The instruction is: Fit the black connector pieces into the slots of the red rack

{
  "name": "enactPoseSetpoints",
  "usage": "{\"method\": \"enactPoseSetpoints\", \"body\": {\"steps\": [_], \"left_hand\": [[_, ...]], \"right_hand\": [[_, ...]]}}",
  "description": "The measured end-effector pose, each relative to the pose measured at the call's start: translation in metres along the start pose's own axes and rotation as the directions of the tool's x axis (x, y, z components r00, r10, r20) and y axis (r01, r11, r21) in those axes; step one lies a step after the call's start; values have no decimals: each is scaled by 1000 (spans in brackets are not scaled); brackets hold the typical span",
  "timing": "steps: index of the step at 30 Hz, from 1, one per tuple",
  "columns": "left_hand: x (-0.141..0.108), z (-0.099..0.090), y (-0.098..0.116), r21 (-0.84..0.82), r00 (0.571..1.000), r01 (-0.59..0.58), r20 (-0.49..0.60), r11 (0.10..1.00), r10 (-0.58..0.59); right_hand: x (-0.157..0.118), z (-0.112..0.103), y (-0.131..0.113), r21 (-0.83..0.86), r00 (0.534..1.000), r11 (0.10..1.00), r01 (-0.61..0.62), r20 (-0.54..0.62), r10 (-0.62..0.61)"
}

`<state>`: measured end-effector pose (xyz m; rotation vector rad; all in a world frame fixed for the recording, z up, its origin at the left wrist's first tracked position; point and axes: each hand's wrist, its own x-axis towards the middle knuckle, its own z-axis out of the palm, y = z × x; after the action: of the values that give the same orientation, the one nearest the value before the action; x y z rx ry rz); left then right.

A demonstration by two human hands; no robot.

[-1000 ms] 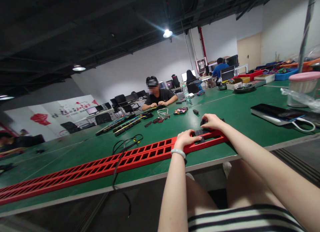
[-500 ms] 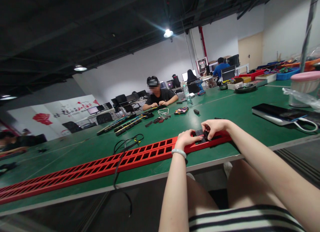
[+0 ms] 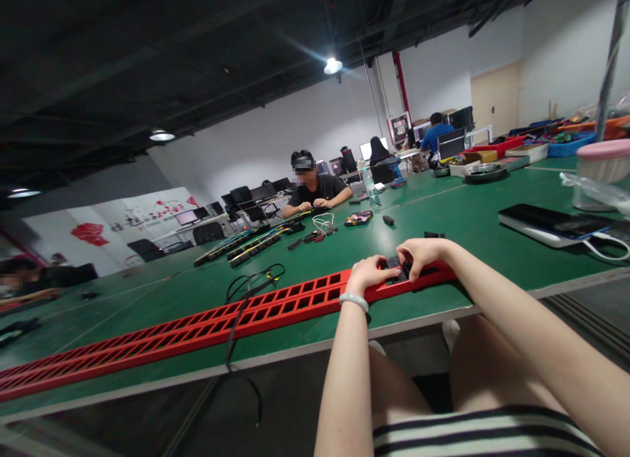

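A long red slotted rail lies along the near side of the green table. Near its right end, black block-like parts sit in the rail between my hands. My left hand, with a pale bracelet on its wrist, is closed around the rail, its thumb stretched over the black parts. Just to the right, my right hand curls its thumb and fingers down onto the black parts. What its fingertips pinch is mostly hidden.
A black strap crosses the rail and hangs off the table edge. To the right lie a phone on a white power bank and a lidded tub. Opposite, a person works near stacked strips and a water bottle.
My right hand's fingers have lowered slightly and flattened against the black parts. My left hand holds the same place. The whole view has shifted a little.
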<state>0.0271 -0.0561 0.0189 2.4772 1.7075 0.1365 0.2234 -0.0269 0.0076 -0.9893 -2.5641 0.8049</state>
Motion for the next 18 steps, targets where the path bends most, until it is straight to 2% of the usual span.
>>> {"method": "enactPoseSetpoints", "body": {"steps": [18], "left_hand": [[3,3,-4,-12,999,-32,-14,999,32]], "right_hand": [[-2,2,-2,87,1000,996,1,20,-3]]}}
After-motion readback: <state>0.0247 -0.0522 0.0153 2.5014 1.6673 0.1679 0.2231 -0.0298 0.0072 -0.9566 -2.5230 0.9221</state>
